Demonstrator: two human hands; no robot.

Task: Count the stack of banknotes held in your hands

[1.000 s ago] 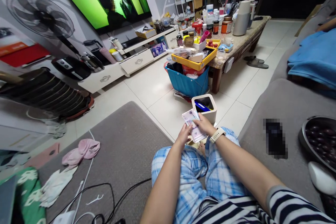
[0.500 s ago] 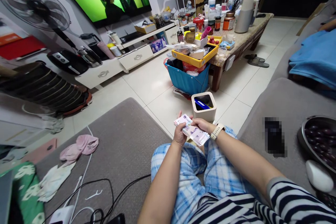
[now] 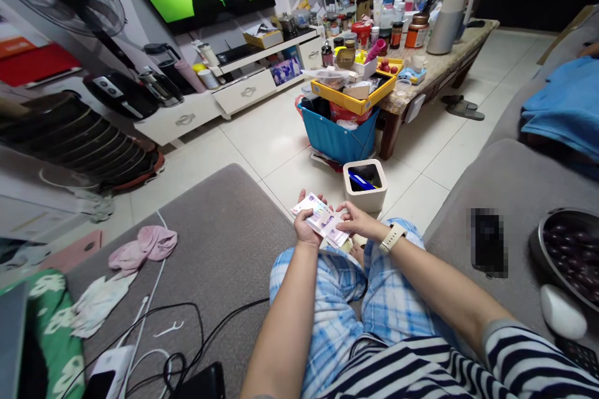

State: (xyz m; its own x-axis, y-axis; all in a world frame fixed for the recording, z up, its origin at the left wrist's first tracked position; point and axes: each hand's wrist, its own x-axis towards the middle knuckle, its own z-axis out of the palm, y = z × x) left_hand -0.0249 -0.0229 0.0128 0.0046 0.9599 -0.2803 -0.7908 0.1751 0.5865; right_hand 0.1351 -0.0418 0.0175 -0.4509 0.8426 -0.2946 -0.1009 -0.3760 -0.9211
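A stack of purple-and-white paper banknotes (image 3: 322, 218) lies tilted above my lap. My left hand (image 3: 307, 229) is closed around its left end, thumb pressed on top and fingers underneath. At the stack's right end is my right hand (image 3: 359, 222), its bent fingertips pinching the edge of the notes. A pale watch strap circles my right wrist. How many notes are in the stack cannot be made out. Just beyond my hands, on the floor, stands a cream square bin (image 3: 365, 190) with a blue item inside.
Farther out, a blue basket (image 3: 339, 135) bears a yellow tray (image 3: 352, 103), close to a cluttered coffee table (image 3: 421, 81). On the sofa, a phone (image 3: 487, 242), a bowl of dark fruit (image 3: 568, 249) and a white mouse-shaped object (image 3: 563, 310) lie right; cables (image 3: 196, 336) lie left.
Both hands and the banknotes have shifted left. My right hand has slid back toward the right end of the stack and its fingers are more bent. The view has tipped slightly.
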